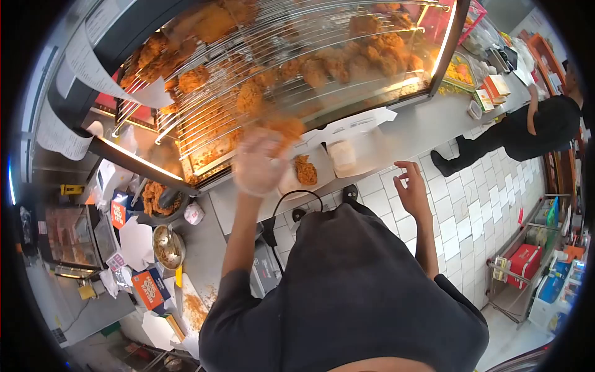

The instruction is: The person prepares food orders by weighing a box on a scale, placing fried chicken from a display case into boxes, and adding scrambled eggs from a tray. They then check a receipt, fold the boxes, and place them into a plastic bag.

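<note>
My left hand [260,164], in a clear plastic glove and blurred, is closed on a piece of fried chicken [286,131] at the front of the warming cabinet. Just below it stands an open white paper box [322,180]. One fried chicken piece [305,170] lies in the box's left side, and a pale, squarish item [342,155] sits in the right side. My bare right hand [411,189] hangs off the counter's edge to the right of the box, fingers loosely bent and apart, with nothing in it. Inside the lit cabinet, wire racks [204,93] carry several fried chicken pieces [322,67].
Left of me a metal bowl [168,247], a bowl of fried pieces [160,199] and printed boxes [150,290] crowd the side counter. Paper receipts [102,68] hang at upper left. Another person [533,127] stands at right, near a wire cart [520,266].
</note>
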The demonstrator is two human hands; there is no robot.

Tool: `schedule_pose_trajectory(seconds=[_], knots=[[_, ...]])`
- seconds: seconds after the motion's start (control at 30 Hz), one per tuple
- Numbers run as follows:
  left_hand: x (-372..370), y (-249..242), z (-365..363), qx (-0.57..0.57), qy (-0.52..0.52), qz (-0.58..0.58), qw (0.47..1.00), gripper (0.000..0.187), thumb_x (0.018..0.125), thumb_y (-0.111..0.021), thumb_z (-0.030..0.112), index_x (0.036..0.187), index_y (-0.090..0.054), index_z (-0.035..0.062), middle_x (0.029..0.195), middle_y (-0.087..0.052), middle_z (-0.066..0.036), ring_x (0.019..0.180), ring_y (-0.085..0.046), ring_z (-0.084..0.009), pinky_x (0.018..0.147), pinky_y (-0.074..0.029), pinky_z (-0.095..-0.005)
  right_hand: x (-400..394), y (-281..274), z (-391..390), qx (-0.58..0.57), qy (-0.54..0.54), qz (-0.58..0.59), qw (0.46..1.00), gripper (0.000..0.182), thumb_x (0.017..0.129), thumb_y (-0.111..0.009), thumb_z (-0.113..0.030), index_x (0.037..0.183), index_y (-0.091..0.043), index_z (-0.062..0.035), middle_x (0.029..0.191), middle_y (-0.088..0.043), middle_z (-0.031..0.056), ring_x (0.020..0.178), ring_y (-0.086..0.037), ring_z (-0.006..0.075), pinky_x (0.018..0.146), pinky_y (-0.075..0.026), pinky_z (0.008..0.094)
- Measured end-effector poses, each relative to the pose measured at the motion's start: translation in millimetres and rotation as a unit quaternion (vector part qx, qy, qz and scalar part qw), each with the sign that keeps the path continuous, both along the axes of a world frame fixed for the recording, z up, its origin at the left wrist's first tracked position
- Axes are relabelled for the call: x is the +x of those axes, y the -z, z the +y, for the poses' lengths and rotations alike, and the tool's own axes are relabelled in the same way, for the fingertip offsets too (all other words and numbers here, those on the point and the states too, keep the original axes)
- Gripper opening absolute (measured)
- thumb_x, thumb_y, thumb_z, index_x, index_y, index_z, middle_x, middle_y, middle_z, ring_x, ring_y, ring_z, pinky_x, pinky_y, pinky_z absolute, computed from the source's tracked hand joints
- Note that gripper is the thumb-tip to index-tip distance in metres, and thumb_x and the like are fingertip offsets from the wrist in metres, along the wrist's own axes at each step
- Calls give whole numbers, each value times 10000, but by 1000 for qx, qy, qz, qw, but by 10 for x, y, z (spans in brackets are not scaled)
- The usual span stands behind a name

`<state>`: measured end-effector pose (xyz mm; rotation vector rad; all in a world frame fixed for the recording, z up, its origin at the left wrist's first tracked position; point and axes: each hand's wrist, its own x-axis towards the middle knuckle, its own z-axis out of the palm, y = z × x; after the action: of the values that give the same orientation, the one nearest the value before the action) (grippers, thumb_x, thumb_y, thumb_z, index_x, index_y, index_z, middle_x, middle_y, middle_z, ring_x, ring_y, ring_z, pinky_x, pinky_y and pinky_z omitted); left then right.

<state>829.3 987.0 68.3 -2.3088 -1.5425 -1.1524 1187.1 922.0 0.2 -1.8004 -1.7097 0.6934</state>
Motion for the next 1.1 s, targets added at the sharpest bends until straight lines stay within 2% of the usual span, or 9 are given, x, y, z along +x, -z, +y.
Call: schedule_pose_trajectory(seconds=[0.07,0.33,0.4,0.5,0.57,0.7,0.9,1.03,1.1], knots=[[413,206,37,-208,170,-40,962,306,706,-747,172,988,-675,75,1027,-644,-90,1024,-604,-286,878,-517,-407,25,23,40,-11,-9,13,1000,355,836,-632,-46,1176,-545,-100,1144,-556,121,917,-612,277,800,-496,389],[1984,1764,724,0,328,109,938,270,821,-645,225,1035,-585,71,974,-617,-101,950,-589,-290,825,-494,-412,-45,155,77,10,-20,13,1000,381,823,-641,-9,1189,-553,-67,1132,-572,123,887,-625,261,783,-507,368],[2168,1975,785,-330,285,-76,897,229,832,-611,210,1003,-578,63,967,-617,-132,905,-594,-315,806,-488,-423,-12,180,37,19,-10,25,999,372,825,-640,-7,1182,-556,-66,1127,-570,129,882,-621,261,779,-504,369],[1904,1052,573,-371,322,49,869,238,844,-596,213,1028,-575,63,962,-613,-171,881,-598,-344,783,-483,-437,119,272,-84,14,15,20,1000,366,827,-638,-6,1179,-556,-64,1124,-567,137,874,-618,259,774,-501,368],[1571,1562,336,-203,222,-89,949,223,853,-578,208,1029,-603,74,989,-616,-203,927,-606,-364,774,-481,-449,187,260,-171,-12,48,31,998,366,829,-636,-55,1180,-544,-110,1129,-562,132,897,-617,293,784,-502,398],[1052,1077,-20,-328,-153,159,919,342,778,-635,236,1093,-631,102,1097,-617,-161,983,-616,-348,811,-495,-453,294,307,-259,-37,87,36,995,358,836,-630,-52,1178,-542,-111,1120,-564,130,904,-619,292,783,-502,397],[758,1392,128,-468,-15,250,847,476,771,-630,277,1215,-595,109,1254,-565,-152,1075,-594,-345,863,-504,-417,151,295,-50,-46,29,22,998,343,851,-612,-59,1184,-538,-98,1148,-569,134,934,-621,305,793,-508,394],[741,1390,18,-372,-59,261,889,489,771,-622,270,1232,-591,111,1247,-572,-149,1049,-603,-335,848,-504,-426,-3,301,156,13,-23,13,1000,337,850,-619,-27,1178,-555,-62,1134,-582,129,876,-618,281,776,-505,376],[744,1257,-13,-463,-122,320,818,474,760,-617,251,1222,-606,144,1242,-571,-152,1038,-594,-332,857,-491,-439,-48,349,226,41,-55,6,998,346,846,-617,-20,1184,-555,-65,1135,-581,128,863,-617,274,747,-499,376]])
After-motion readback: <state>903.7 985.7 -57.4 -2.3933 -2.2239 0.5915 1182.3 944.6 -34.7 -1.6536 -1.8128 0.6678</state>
